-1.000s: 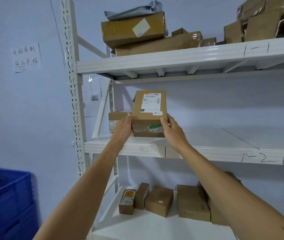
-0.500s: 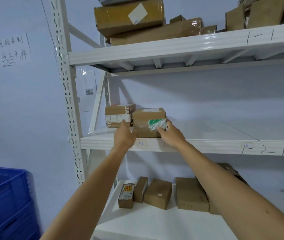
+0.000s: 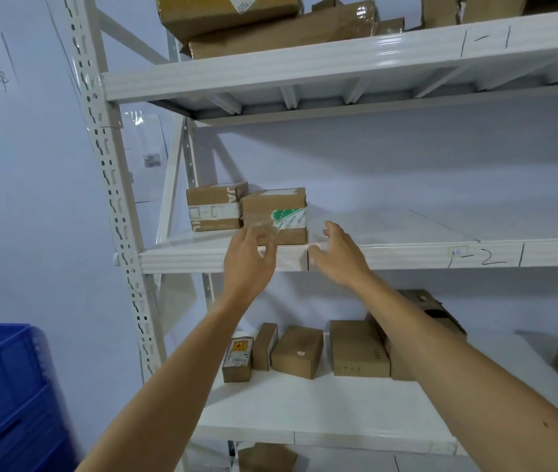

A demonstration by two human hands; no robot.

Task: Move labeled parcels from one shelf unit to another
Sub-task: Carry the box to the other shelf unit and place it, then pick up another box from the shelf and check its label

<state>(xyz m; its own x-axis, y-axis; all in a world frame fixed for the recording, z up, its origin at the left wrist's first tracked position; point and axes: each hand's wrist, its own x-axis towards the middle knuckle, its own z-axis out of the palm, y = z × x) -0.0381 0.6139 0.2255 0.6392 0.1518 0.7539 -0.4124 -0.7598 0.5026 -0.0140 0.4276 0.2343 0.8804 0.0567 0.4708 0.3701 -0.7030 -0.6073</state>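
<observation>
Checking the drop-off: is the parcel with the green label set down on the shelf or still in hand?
Set down. The parcel sits flat on the shelf; both hands are open and off it.

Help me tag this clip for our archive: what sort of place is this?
Most likely a parcel storeroom or small warehouse. White metal shelving carries handwritten bay numbers such as "1-2", labeled cardboard parcels sit on several levels, and a blue plastic crate stands at the left.

Single head view, close, facing forward and slightly upward at white shelving (image 3: 223,258).
</observation>
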